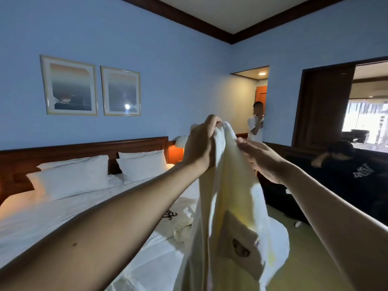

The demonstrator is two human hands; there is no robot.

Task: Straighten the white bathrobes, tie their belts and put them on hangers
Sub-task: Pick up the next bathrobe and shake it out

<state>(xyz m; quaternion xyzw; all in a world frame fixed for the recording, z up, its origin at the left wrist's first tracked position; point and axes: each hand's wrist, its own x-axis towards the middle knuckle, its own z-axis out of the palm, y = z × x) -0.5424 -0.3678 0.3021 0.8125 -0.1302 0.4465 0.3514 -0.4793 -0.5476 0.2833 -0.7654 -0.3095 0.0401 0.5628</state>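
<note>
Two hands are raised in front of the camera, with one white bathrobe [228,198] hanging between them; the step in hand is judged to be straightening, before any belt is tied or a hanger fitted.

Far left, the bed [63,223] carries white pillows [79,175]. On the sheet near its middle lie dark hangers [169,215], and just right of them a crumpled white bundle [183,226], probably a second bathrobe.

Left hand [200,143]: grip closed, fingers curled over the top edge of the bathrobe, bunching the cloth at the highest point. The garment drops from there toward the near edge of the view, a chest pocket with an emblem [241,244] facing the camera.

Right hand [262,160]: fingers extended and relaxed, touching the upper right edge of the cloth; whether the thumb pinches it cannot be told.

Next move, as a judgement: locate the collar and both shoulders, spread the hands apart to open the garment flat, then reach for a hanger on the bed.
</note>
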